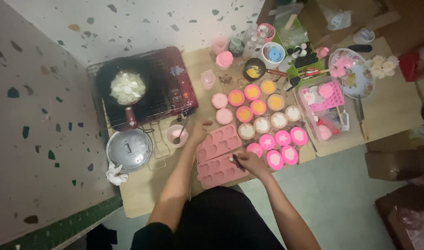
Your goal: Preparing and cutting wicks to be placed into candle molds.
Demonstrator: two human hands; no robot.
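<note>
Two pink silicone mould trays lie side by side on the low board in front of me, the upper tray point(220, 141) and the lower tray point(215, 172). My left hand point(199, 133) rests at the upper tray's left edge, fingers bent against it. My right hand point(252, 162) is closed on a thin dark stick point(237, 162) whose tip points at the lower tray's right end. Several small round moulds point(263, 124) filled with pink, yellow and white stand just beyond the trays.
A dark pan of white chunks point(126, 86) sits on a portable stove point(164, 88) at the left, with a glass lid point(128, 149) and a pink cup holding a spoon point(177, 135) near it. Pink containers point(324, 98), bottles and a floral plate point(355, 74) crowd the right.
</note>
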